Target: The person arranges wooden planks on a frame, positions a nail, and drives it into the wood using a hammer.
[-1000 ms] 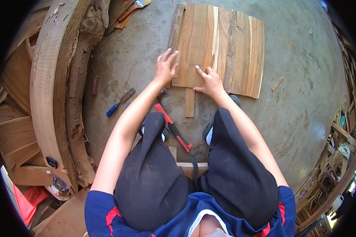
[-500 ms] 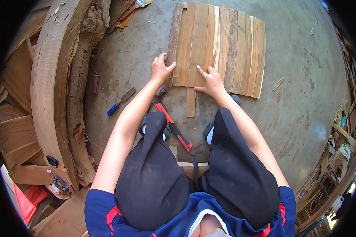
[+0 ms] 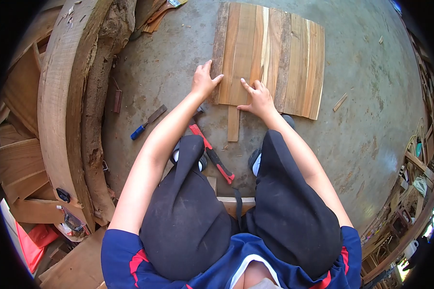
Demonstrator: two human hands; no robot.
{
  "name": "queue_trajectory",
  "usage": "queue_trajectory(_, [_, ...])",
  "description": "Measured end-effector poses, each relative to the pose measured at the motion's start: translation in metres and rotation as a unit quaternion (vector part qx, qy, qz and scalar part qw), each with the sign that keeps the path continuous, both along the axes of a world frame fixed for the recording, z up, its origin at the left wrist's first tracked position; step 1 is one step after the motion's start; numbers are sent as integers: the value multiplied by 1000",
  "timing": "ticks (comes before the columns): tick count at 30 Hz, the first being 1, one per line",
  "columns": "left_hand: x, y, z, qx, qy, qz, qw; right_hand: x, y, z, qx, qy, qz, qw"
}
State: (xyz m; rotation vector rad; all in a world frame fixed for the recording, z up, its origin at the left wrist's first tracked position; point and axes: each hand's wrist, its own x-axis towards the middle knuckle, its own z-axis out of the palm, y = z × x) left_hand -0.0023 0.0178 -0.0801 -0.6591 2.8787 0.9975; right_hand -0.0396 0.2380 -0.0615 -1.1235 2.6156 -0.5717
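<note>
A row of wooden slats (image 3: 246, 53) lies edge to edge on the floor, forming a panel in brown and pale tones. My left hand (image 3: 206, 82) is at the panel's left side, its fingers against the outer edge of a dark, rough slat (image 3: 220, 38) and its thumb over the top. My right hand (image 3: 259, 99) rests on the panel near its front edge, index finger stretched out and thumb spread apart. A short narrow wooden strip (image 3: 233, 125) sticks out from under the panel's front edge, just below the right thumb.
A red and black hammer (image 3: 210, 151) lies between my feet. Left of it is a chisel (image 3: 148, 122) with a blue handle. A long thick timber (image 3: 65, 106) runs along the left. A brush (image 3: 166, 9) lies at the top; scrap wood (image 3: 414, 164) is piled at right.
My left hand and the leftmost dark slat have moved right, and the gap beside that slat has closed. The right hand stays almost where it was.
</note>
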Motion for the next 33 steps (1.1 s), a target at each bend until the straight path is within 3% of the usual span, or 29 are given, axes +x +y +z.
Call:
queue_trajectory(7, [1,-2,4,4,34,-4,999,1,0,-2,-1,2,-3,1000])
queue_trajectory(14, [13,-21,6,108,83,1,991,1,1,1,-9,-21,-9,1000])
queue_trajectory(17, [36,-29,12,117,84,80,986,3,3,3,-34,-31,-22,999])
queue_trajectory(19, [61,-41,5,120,83,86,986,7,4,11,-156,-29,-96,983])
queue_trajectory(20, [74,-45,1,126,83,95,984,7,6,15,-161,-28,-100,981])
queue_trajectory(22, [99,-43,8,134,43,104,985,3,11,24,-200,-167,-191,946])
queue_trajectory(24, [125,-37,6,127,8,75,989,-3,14,30,-247,-186,-225,924])
queue_trajectory(26, [150,-22,2,66,12,5,998,-8,19,31,-128,-192,-224,947])
queue_trajectory(28, [158,-7,7,-93,95,-47,990,-3,21,14,-109,-190,-215,952])
queue_trajectory(30, [151,-8,10,-88,70,-56,992,6,20,4,-23,-158,-158,974])
queue_trajectory(33, [134,-14,11,53,18,-16,998,12,18,-1,-22,-130,-156,979])
